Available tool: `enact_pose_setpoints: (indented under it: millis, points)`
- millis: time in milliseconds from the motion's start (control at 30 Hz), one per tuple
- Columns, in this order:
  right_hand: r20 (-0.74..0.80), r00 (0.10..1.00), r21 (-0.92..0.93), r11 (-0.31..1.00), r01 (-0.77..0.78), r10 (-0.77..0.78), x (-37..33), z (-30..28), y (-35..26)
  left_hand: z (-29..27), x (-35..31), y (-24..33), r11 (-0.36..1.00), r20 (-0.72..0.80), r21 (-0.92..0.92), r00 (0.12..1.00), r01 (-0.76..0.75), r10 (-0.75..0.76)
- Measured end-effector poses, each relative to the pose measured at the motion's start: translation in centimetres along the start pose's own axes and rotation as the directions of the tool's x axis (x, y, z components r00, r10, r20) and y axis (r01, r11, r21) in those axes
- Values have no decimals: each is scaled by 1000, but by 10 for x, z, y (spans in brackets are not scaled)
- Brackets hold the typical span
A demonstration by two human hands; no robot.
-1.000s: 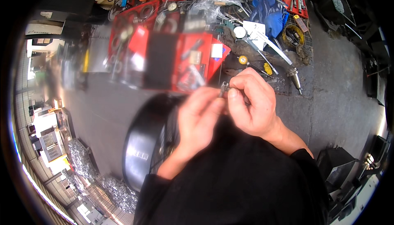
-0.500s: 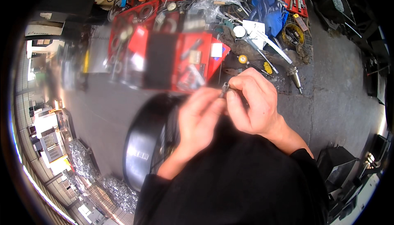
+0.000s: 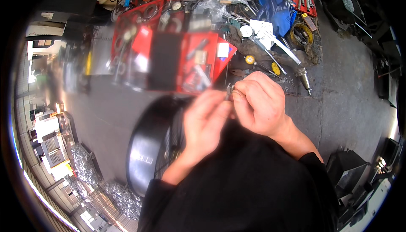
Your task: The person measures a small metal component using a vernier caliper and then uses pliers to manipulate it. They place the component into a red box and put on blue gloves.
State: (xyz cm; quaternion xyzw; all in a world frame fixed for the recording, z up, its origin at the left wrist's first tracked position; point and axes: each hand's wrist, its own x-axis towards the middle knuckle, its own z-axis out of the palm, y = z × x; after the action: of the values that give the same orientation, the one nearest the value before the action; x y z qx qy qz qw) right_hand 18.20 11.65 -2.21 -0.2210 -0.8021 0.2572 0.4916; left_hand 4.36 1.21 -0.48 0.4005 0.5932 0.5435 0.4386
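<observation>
Both my hands meet in front of my body around a small grey metal part (image 3: 229,90). My left hand (image 3: 204,120) is closed with its thumb and fingers pinching the lower end of that part; this side of the picture is blurred. With bent fingers and thumb my right hand (image 3: 263,103) pinches at its upper end. Most of the part is hidden by my fingertips, so its exact kind does not show. Just beyond my hands lies an open red case (image 3: 195,63) with small metal pieces in it.
Beyond, a bench carries a dial caliper (image 3: 250,60), a long steel caliper (image 3: 281,48), a tapered tool holder (image 3: 303,79), a yellow tub of parts (image 3: 302,35) and a blue cloth (image 3: 275,14). A black round-edged object (image 3: 146,147) stands at my left, with heaps of metal shavings (image 3: 122,198) behind.
The small metal part has tilted and shifted slightly left between my fingertips. My right hand has moved a little with it; my left hand stays nearly in place.
</observation>
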Motion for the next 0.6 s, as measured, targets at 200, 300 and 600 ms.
enact_pose_setpoints:
  millis: [200,300,600]
  points:
    - [-20,1000,-2,1000,13,-13,-2,2,0,2,-2,2,998,-11,-45,999,35,-35]
    - [-18,1000,7,1000,10,-10,-3,1,0,1,-3,4,1000,11,3,1000,12,-12]
    - [-36,999,-8,1000,11,-11,-2,1,4,0,-3,3,999,32,-32,999,28,-27]
